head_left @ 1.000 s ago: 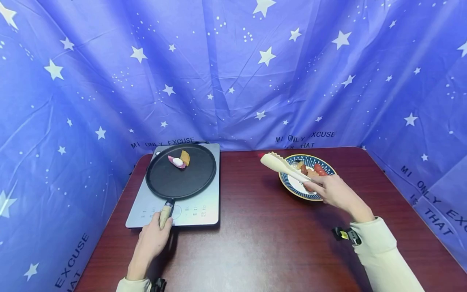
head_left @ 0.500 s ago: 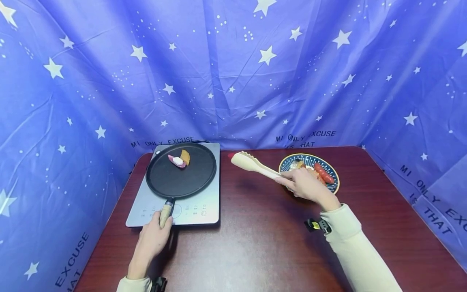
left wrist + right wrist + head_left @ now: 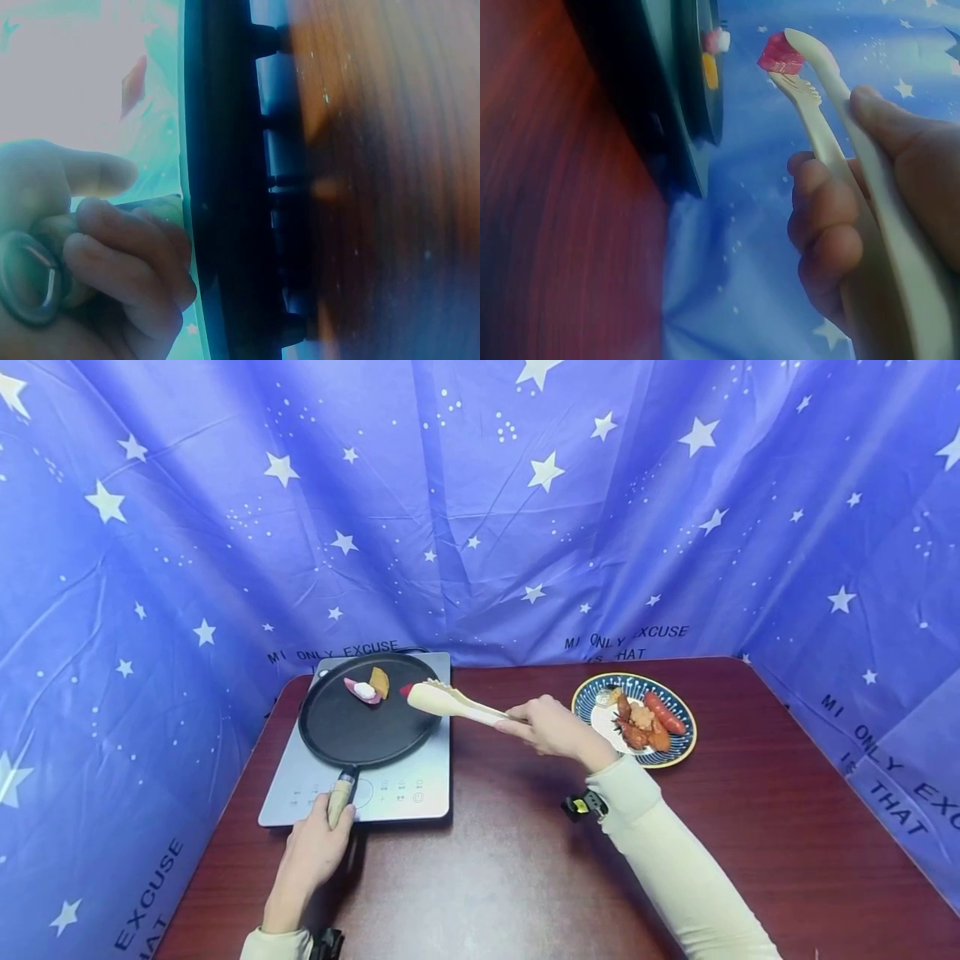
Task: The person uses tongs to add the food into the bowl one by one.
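My left hand (image 3: 318, 843) grips the pale handle (image 3: 339, 802) of a flat black frying pan (image 3: 367, 735) on a silver induction cooker (image 3: 285, 806). In the pan lie a pink piece with a white top (image 3: 364, 692) and a yellow-brown wedge (image 3: 380, 681). Cream tongs (image 3: 457, 704) are squeezed in my right hand (image 3: 551, 728), their tips over the pan's right rim. Between those tips sits a red piece of food (image 3: 781, 54), clearest in the right wrist view; its kind I cannot tell. The left wrist view shows curled fingers (image 3: 127, 255) round the handle, partly overexposed.
A blue-patterned plate (image 3: 682, 746) at the right holds sausages (image 3: 664, 713) and several browned pieces (image 3: 641, 727). The dark red wooden table (image 3: 517, 852) ends at a blue star-printed curtain (image 3: 487, 510) behind and on both sides.
My right hand has moved left from above the plate, carrying the tongs and the red piece to the pan's right edge. The plate is uncovered now. My left hand has stayed on the handle.
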The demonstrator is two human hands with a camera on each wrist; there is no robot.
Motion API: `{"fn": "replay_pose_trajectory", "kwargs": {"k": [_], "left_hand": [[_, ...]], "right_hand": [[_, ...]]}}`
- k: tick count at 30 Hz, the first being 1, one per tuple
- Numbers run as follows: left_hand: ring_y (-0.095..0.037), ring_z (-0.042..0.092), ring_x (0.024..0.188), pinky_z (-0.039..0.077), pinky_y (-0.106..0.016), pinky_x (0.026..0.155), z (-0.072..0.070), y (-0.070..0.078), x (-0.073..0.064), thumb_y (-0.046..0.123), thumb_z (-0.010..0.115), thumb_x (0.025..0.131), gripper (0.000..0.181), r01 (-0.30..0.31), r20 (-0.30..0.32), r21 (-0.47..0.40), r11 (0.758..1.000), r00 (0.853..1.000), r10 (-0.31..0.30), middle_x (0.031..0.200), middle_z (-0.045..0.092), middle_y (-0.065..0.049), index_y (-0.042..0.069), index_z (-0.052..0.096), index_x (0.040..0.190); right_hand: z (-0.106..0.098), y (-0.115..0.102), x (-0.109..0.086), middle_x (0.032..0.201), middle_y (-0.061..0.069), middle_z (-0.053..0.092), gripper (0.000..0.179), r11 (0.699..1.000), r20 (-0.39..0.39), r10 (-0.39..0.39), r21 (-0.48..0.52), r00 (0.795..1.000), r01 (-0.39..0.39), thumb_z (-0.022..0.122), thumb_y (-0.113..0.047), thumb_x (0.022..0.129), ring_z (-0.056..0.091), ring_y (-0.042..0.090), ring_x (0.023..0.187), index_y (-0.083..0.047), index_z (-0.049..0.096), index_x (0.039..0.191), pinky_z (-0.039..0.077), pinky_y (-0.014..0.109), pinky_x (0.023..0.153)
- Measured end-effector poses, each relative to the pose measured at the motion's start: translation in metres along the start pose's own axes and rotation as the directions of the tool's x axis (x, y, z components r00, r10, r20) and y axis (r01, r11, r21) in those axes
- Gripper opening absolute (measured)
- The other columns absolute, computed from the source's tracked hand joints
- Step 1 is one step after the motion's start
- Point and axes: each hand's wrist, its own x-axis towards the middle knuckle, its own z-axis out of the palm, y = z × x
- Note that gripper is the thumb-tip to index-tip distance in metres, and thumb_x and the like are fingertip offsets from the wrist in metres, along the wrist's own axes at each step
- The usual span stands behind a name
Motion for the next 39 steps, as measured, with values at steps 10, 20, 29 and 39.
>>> {"fn": "replay_pose_trajectory", "kwargs": {"k": [10,20,29,39], "left_hand": [[-0.025,0.052,0.063,0.04,-0.038,0.054,0.002,0.0,0.002,0.036,0.048,0.095,0.046,0.001,0.001,-0.001,1.0,1.0,-0.001,0.073,0.053,-0.01,0.005,0.044,0.128],[-0.026,0.052,0.063,0.04,-0.039,0.055,0.001,0.0,-0.001,0.036,0.048,0.095,0.049,0.031,0.031,0.01,0.999,0.999,-0.031,0.075,0.054,-0.012,0.003,0.041,0.131],[-0.026,0.051,0.063,0.04,-0.039,0.054,0.002,-0.002,0.001,0.036,0.048,0.094,0.047,0.022,0.017,0.013,1.0,1.0,-0.022,0.074,0.053,-0.011,0.004,0.043,0.128],[-0.026,0.052,0.064,0.04,-0.039,0.055,0.002,-0.001,0.001,0.036,0.05,0.094,0.044,0.011,0.005,0.011,1.0,1.0,-0.012,0.074,0.054,-0.012,0.005,0.045,0.124]], "right_hand": [[0.021,-0.016,0.024,0.056,-0.009,0.049,0.029,0.999,0.086,0.007,-0.053,0.996,-0.003,0.055,-0.035,0.095,0.045,0.009,0.051,-0.013,0.071,0.087,0.04,0.027,0.053],[0.038,-0.027,0.032,0.054,-0.008,0.044,0.028,0.996,0.106,0.035,-0.083,0.994,-0.027,0.055,-0.038,0.095,0.042,0.011,0.052,-0.017,0.071,0.084,0.038,0.028,0.054],[0.046,-0.047,0.042,0.054,-0.007,0.046,0.03,0.987,0.069,0.001,-0.162,0.998,0.01,0.055,-0.039,0.094,0.044,0.012,0.05,-0.017,0.067,0.078,0.04,0.029,0.052],[0.06,-0.065,0.055,0.052,-0.006,0.044,0.038,0.971,0.035,0.014,-0.239,0.999,-0.006,0.053,-0.045,0.094,0.046,0.014,0.049,-0.019,0.054,0.066,0.038,0.029,0.046]]}}
